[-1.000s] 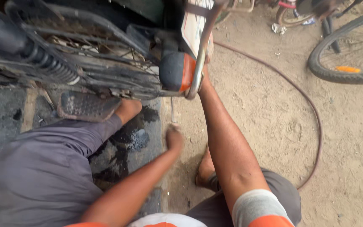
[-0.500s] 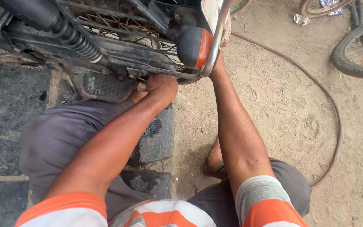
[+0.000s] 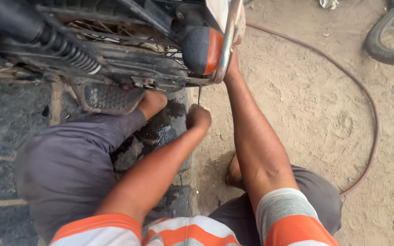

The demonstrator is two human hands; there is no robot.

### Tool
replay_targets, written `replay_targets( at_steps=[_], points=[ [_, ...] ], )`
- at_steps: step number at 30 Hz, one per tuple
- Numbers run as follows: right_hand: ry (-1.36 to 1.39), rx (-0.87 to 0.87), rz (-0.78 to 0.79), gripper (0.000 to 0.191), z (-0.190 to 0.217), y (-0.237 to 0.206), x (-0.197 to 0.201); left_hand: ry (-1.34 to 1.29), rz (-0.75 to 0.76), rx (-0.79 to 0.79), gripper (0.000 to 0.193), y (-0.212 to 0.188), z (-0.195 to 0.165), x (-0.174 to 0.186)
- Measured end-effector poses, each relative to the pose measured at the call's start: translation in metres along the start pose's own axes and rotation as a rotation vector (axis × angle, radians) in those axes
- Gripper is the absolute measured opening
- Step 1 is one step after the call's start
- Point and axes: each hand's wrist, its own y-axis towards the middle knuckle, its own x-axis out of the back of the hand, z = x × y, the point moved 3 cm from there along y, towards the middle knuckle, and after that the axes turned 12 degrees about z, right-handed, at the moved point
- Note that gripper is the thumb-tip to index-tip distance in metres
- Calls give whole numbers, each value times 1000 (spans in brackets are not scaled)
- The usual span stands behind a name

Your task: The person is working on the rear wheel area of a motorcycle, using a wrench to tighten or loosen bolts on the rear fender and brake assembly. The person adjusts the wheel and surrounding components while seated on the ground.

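left hand (image 3: 198, 117): fist closed round a thin metal tool (image 3: 199, 95), below the orange indicator (image 3: 202, 49) (keep shaft upright).
right hand (image 3: 233, 64): behind indicator, grip hidden, cannot tell.

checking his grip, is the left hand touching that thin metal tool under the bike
Touching. The head view shows the left hand closed in a fist around the lower end of the thin metal tool, whose shaft rises straight out of the fist toward the motorcycle.
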Motion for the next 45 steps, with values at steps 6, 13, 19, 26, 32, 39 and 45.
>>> replay_targets(
  at_steps=[6,13,19,26,32,39,45],
  points=[
    [-274,64,31,44,8,-1,0,-285,-133,-6,34,-24,-24,-47],
    [-277,7,-35,52,12,1,1,-975,412,-141,32,-28,-91,-96],
    [-123,-114,-124,56,11,-10,-4,-1131,621,-163,31,-9,-104,-96],
    [-12,-159,-121,60,9,-13,-6,-1077,677,-167,31,4,-94,-85],
    [-1131,84,-168,41,25,-57,44,-896,815,-145,31,17,-78,-81],
    [-1457,-590,-92,57,-9,-120,67,-587,833,-142,32,29,-57,-67],
    [-1406,-752,-185,75,-7,-133,67,-17,724,-418,43,50,-56,-45]
  ],
)
